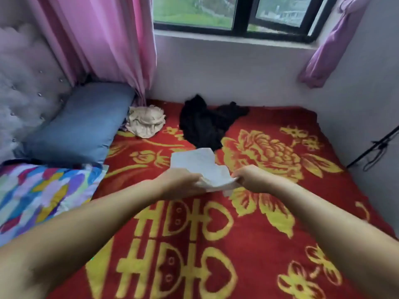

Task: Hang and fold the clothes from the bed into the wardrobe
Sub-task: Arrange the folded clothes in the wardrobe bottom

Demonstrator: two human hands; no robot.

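White cloth (pixel 201 167) (near edge) pinched: left hand (pixel 181 182), right hand (pixel 251 180).

The red and gold blanket (pixel 216 244) looks like thick, fuzzy matt cloth. The white garment (pixel 200 167) and black clothes (pixel 205 124) are thin soft fabric, the blue pillow (pixel 79 126) smooth matt cloth. The tufted headboard (pixel 23 83) looks padded, with shiny studs.

A single head-worn camera looked forward and steeply down over the bed (pixel 248 244) from its near edge, facing the window (pixel 237 14) on the far wall. It sat close: both forearms reached in from the lower corners. The wide lens bent the edges. Left of the bed rose the headboard (pixel 23 83); right of it, bare wall. No second view existed.
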